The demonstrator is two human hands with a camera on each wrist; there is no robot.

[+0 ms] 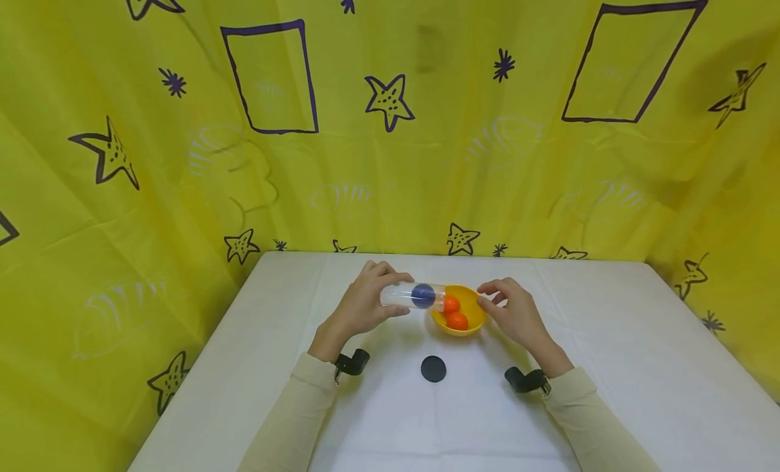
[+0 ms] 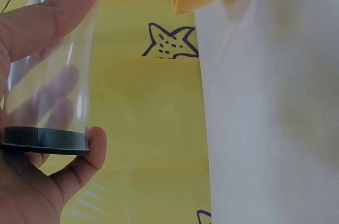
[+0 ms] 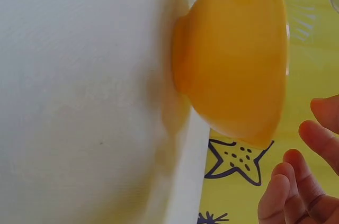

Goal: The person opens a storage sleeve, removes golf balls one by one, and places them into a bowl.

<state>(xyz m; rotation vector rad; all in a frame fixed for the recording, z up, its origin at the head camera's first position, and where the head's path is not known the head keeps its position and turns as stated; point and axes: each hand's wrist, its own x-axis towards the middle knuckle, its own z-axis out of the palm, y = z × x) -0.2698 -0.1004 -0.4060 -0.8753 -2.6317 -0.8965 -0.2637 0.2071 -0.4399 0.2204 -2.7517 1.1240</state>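
My left hand (image 1: pixel 365 297) grips a clear plastic tube (image 1: pixel 397 296), tilted nearly flat, its mouth over the rim of a yellow bowl (image 1: pixel 474 301). Inside the tube, near that mouth, is a dark blue ball (image 1: pixel 423 296). Two orange balls (image 1: pixel 457 321) show at the bowl, one of them right by the tube's mouth. The left wrist view shows a black base (image 2: pixel 45 140) closing the tube's other end. My right hand (image 1: pixel 514 313) hovers at the bowl's right side, fingers loosely bent and holding nothing; in the right wrist view they stand apart from the bowl.
A round black disc (image 1: pixel 433 368) lies on the white table (image 1: pixel 378 418) in front of the bowl, between the forearms. Behind the table's far edge hangs a yellow curtain (image 1: pixel 426 174) with drawn stars and frames.
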